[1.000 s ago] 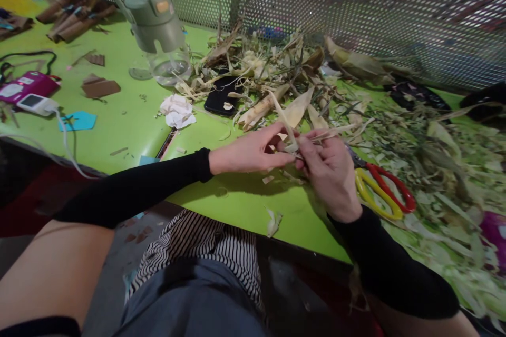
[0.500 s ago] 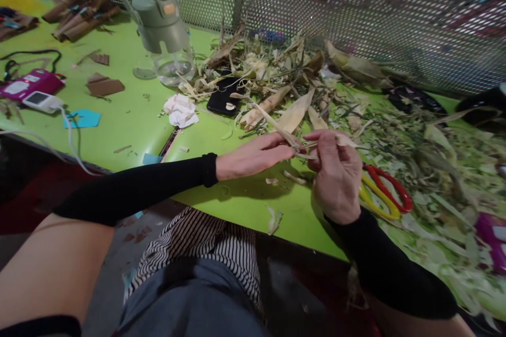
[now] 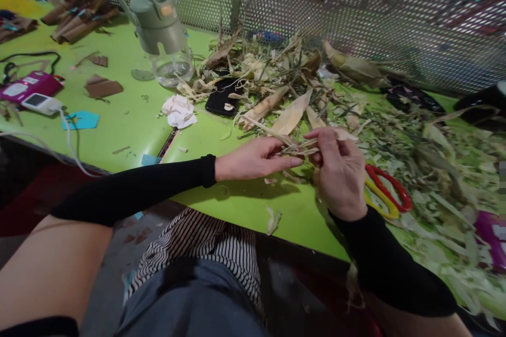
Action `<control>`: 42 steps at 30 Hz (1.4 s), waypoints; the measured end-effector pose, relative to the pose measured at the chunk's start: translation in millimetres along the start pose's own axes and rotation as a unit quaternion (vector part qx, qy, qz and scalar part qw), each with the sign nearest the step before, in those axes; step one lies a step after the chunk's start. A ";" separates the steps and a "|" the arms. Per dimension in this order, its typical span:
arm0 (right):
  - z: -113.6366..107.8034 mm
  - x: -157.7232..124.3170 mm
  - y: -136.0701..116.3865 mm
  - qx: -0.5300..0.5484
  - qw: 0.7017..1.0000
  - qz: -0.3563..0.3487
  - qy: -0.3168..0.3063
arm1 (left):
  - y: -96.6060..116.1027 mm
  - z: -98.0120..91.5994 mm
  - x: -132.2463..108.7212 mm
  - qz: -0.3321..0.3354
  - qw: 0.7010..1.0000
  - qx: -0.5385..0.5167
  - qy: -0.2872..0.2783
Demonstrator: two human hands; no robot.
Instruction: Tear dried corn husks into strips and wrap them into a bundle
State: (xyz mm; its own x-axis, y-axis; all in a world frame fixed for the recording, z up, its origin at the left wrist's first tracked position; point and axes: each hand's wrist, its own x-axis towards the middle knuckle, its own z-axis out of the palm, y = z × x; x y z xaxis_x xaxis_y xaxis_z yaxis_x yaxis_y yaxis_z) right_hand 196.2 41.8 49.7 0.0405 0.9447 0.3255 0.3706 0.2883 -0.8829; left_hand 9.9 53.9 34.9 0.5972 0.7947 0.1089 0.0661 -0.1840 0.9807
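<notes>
My left hand (image 3: pixel 253 159) is closed loosely around thin strips of dried husk (image 3: pixel 293 146), its thumb stretched out below them. The far ends of the strips stick up past the fingers toward the pile. My right hand (image 3: pixel 340 171) pinches the other end of the strips between thumb and fingertips, and a pale wider piece shows over its knuckles. Both hands are just above the green table, close together. Right beside my right wrist lie scissors with red and yellow handles (image 3: pixel 389 189), their blades hidden. A broad dry husk leaf (image 3: pixel 291 114) lies behind my left hand.
Leaf scraps and peelings (image 3: pixel 435 168) cover the right and back of the table (image 3: pixel 221 200). A black phone (image 3: pixel 219 97), crumpled tissue (image 3: pixel 178 111) and water bottle (image 3: pixel 168 37) stand or lie beyond my left arm. A white cable (image 3: pixel 68 134) hangs over the edge at left.
My left hand has shifted slightly, with its thumb now reaching farther right under the strips. The strips sit deeper in its fingers. My right hand keeps its pinch.
</notes>
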 end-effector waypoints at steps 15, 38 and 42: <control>-13.3 8.6 3.6 -0.076 0.994 -0.071 -0.025 | 6.5 -5.2 -3.9 -0.005 0.994 0.107 -0.009; -3.0 -1.8 -4.0 -0.084 0.984 -0.140 0.070 | -3.7 -1.2 3.2 -0.093 0.988 -0.119 -0.023; -1.6 -4.2 -10.5 -0.140 0.975 -0.156 -0.068 | -10.6 -2.6 7.9 -0.096 0.966 -0.214 0.105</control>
State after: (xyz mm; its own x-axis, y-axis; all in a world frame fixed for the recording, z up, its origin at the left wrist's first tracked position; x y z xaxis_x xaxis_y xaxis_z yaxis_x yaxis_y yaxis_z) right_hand 193.7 34.5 58.1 -0.2320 0.8349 0.4991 0.5846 0.5298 -0.6145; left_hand 11.9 63.6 25.8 0.4290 0.8982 -0.0956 -0.2039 0.1994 0.9585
